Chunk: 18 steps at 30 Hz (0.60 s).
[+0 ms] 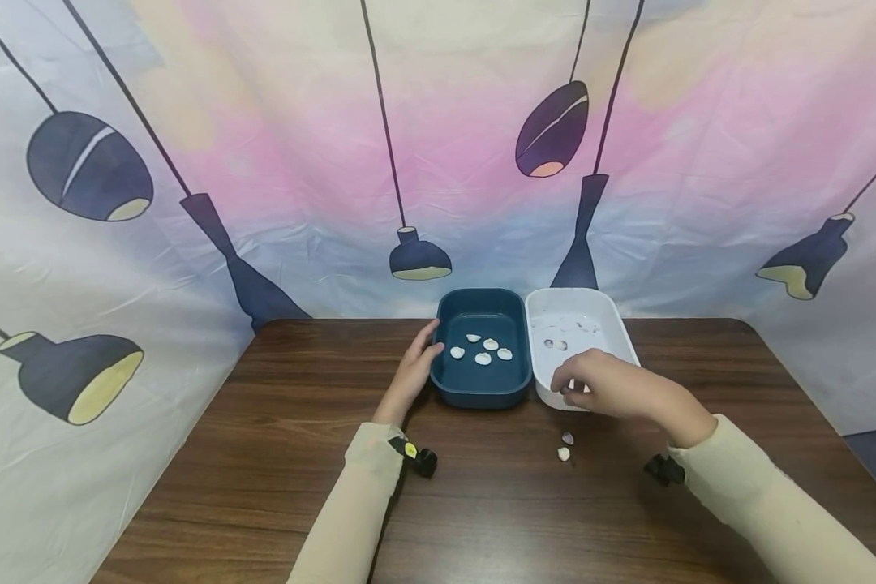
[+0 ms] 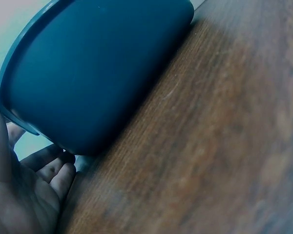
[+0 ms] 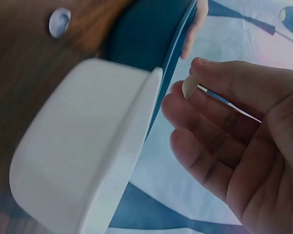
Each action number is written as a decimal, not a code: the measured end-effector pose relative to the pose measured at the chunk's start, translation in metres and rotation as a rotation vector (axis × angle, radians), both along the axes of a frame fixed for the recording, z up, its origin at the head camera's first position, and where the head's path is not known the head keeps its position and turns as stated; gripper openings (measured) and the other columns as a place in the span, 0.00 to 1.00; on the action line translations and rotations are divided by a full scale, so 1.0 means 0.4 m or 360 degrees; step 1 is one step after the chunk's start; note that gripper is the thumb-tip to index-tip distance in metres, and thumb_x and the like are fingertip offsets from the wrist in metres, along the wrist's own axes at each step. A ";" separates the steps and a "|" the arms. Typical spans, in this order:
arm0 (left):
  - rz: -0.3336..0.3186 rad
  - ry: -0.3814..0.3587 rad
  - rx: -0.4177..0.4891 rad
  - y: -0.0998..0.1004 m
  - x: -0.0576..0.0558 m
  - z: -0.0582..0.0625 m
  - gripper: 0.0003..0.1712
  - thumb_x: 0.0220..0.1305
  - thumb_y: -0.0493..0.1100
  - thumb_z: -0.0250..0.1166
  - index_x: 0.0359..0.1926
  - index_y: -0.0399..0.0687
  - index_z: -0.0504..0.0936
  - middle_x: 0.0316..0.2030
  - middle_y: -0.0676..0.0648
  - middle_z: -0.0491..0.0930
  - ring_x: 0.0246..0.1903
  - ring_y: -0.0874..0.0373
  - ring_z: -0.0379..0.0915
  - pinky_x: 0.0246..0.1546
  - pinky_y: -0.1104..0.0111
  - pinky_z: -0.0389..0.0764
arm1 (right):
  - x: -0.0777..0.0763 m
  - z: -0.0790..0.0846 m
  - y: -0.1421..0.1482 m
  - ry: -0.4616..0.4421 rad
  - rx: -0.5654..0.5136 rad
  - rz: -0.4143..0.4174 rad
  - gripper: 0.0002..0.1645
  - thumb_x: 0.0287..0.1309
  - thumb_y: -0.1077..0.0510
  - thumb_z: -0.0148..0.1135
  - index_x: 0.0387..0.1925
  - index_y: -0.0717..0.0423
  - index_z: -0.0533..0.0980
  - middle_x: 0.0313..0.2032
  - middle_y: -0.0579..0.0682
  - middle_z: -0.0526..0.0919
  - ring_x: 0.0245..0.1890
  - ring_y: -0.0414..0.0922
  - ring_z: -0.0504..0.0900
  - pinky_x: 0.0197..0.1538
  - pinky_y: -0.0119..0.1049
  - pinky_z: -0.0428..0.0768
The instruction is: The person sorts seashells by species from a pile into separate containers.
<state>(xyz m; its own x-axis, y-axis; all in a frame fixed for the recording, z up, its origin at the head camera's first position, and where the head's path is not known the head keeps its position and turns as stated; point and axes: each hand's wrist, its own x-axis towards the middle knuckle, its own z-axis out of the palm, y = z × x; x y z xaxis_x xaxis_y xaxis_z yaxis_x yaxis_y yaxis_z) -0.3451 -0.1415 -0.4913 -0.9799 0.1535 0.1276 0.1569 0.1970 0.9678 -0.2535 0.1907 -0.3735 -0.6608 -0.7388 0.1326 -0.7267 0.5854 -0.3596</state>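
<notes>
In the head view my left hand (image 1: 410,371) rests its fingers against the left side of a dark blue tray (image 1: 482,384). The left wrist view shows those fingers relaxed at the tray's outer wall. Several pale seashells (image 1: 483,359) lie inside this tray. My right hand (image 1: 616,386) is above the near right part of a white tray (image 1: 580,307). Between thumb and forefinger it pinches a small pale seashell (image 3: 189,86), best seen in the right wrist view. Two shells (image 1: 561,345) and some dark bits show in the white tray; the hand hides part of it.
Two more shells (image 1: 564,454) lie on the brown wooden table (image 1: 482,503) in front of the white tray. Both trays stand side by side near the table's back edge. Behind them hangs a cloth backdrop (image 1: 467,146) printed with lamps.
</notes>
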 end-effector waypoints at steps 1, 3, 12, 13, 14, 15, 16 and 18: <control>-0.0005 -0.0001 0.0002 0.000 -0.001 0.000 0.32 0.83 0.44 0.52 0.83 0.54 0.61 0.82 0.42 0.54 0.81 0.40 0.48 0.76 0.41 0.56 | -0.007 0.003 0.004 -0.0009 0.0005 0.0002 0.08 0.60 0.70 0.70 0.38 0.57 0.88 0.36 0.45 0.89 0.35 0.37 0.83 0.42 0.40 0.84; -0.0007 0.0001 0.0005 -0.001 -0.002 -0.001 0.32 0.83 0.44 0.52 0.83 0.53 0.61 0.82 0.41 0.54 0.80 0.40 0.49 0.76 0.41 0.56 | -0.023 0.008 0.012 -0.0028 0.0019 0.0000 0.07 0.60 0.70 0.70 0.38 0.58 0.88 0.36 0.45 0.90 0.35 0.37 0.83 0.42 0.40 0.84; 0.0001 0.0001 0.0007 0.001 -0.002 0.001 0.32 0.83 0.44 0.52 0.83 0.53 0.61 0.82 0.40 0.55 0.80 0.40 0.50 0.76 0.41 0.56 | -0.106 -0.016 0.030 -0.0117 0.0088 -0.0135 0.08 0.57 0.71 0.70 0.38 0.62 0.88 0.36 0.51 0.90 0.35 0.42 0.84 0.43 0.44 0.84; 0.0003 -0.0001 0.0007 0.001 -0.002 0.001 0.32 0.83 0.43 0.52 0.83 0.53 0.61 0.82 0.40 0.55 0.80 0.40 0.50 0.76 0.41 0.56 | -0.115 -0.022 0.032 -0.0123 0.0097 -0.0160 0.08 0.57 0.71 0.70 0.38 0.63 0.88 0.36 0.51 0.90 0.35 0.43 0.85 0.43 0.45 0.84; 0.0004 -0.0003 0.0007 0.002 -0.001 0.001 0.32 0.83 0.43 0.52 0.83 0.52 0.61 0.82 0.40 0.55 0.80 0.40 0.50 0.76 0.41 0.56 | -0.124 -0.028 0.034 -0.0129 0.0106 -0.0189 0.08 0.57 0.72 0.70 0.38 0.63 0.88 0.36 0.51 0.90 0.36 0.45 0.85 0.44 0.46 0.84; 0.0005 -0.0005 0.0005 0.002 -0.001 0.002 0.32 0.83 0.43 0.51 0.83 0.52 0.61 0.82 0.41 0.55 0.80 0.40 0.50 0.76 0.41 0.56 | -0.134 -0.034 0.036 -0.0124 0.0118 -0.0215 0.08 0.57 0.72 0.70 0.38 0.63 0.88 0.36 0.51 0.90 0.37 0.46 0.85 0.45 0.47 0.84; 0.0007 -0.0005 0.0009 0.003 -0.001 0.002 0.32 0.83 0.43 0.51 0.83 0.52 0.61 0.82 0.41 0.55 0.80 0.40 0.50 0.76 0.41 0.56 | -0.142 -0.040 0.038 -0.0115 0.0132 -0.0242 0.08 0.56 0.72 0.70 0.38 0.63 0.88 0.36 0.51 0.90 0.37 0.47 0.85 0.46 0.48 0.84; 0.0009 -0.0010 0.0008 0.004 0.000 0.004 0.32 0.83 0.43 0.51 0.83 0.53 0.61 0.82 0.41 0.55 0.80 0.41 0.50 0.76 0.41 0.57 | -0.159 -0.052 0.043 -0.0099 0.0158 -0.0298 0.08 0.56 0.73 0.69 0.37 0.63 0.87 0.35 0.51 0.89 0.38 0.48 0.84 0.47 0.49 0.83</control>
